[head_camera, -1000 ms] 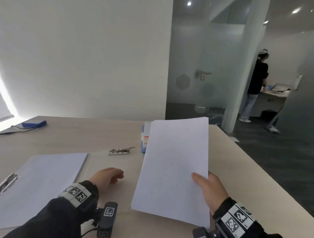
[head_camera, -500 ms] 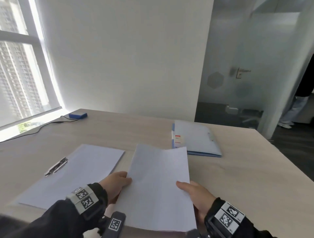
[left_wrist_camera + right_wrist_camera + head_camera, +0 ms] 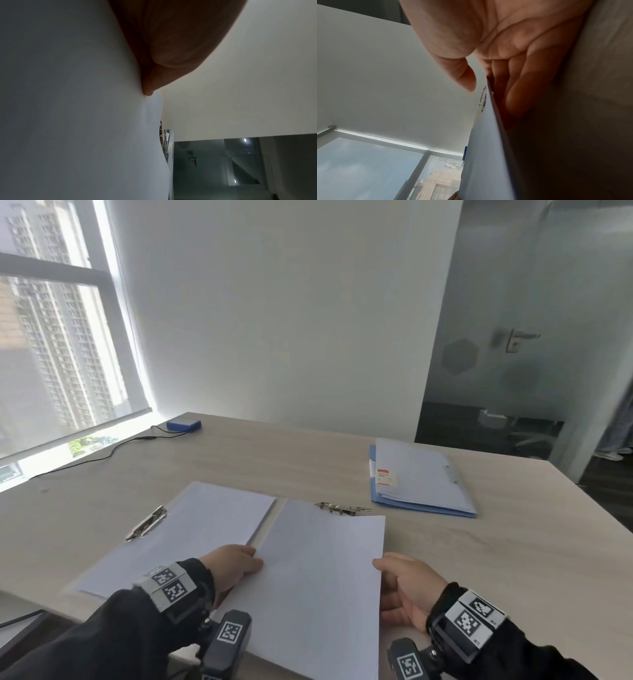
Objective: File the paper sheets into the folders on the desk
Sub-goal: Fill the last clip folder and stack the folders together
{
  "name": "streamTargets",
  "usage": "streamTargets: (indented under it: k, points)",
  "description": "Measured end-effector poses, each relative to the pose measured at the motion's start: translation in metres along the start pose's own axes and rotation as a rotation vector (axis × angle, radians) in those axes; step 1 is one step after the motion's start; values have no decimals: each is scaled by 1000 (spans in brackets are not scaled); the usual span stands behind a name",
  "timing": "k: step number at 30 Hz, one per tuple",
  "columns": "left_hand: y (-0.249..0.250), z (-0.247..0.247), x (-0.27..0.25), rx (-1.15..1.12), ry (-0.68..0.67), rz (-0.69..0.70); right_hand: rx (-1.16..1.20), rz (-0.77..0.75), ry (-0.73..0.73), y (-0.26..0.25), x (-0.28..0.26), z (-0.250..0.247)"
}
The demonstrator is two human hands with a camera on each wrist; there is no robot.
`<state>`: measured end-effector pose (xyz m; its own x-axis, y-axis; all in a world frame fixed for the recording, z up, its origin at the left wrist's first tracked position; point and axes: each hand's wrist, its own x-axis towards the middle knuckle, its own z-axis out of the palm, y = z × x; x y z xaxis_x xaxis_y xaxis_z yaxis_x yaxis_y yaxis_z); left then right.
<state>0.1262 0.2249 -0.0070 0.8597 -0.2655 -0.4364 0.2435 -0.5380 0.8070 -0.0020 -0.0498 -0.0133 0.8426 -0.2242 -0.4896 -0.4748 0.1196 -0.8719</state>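
Note:
I hold a stack of white paper sheets low over the right half of an open folder on the desk. My left hand grips the stack's left edge; the left wrist view shows a fingertip pressed on the sheets. My right hand is at the right edge. In the right wrist view its fingers lie straight under the sheets and the thumb hovers just off them. The folder's left half carries a sheet under a metal clip. A second clip shows past the stack's far edge.
A closed blue folder with a red-and-white label lies at the back right. A small blue box with a black cable sits far left by the window. The desk's near edge runs under my forearms.
The stack came down from a raised tilt to low over the folder's right half. My left hand moved over and took its left edge. My view swung left.

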Motion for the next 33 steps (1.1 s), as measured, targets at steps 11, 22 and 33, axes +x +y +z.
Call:
streamTargets:
  k: [11, 22, 33]
  points:
    - [19, 1, 10, -24, 14, -12, 55, -72, 145, -10, -2, -12]
    - [40, 4, 31, 37, 102, 83, 22, -123, 206, -26, 3, 1]
    - [47, 0, 46, -6, 61, 76, -120, -80, 245, -38, 20, 2]
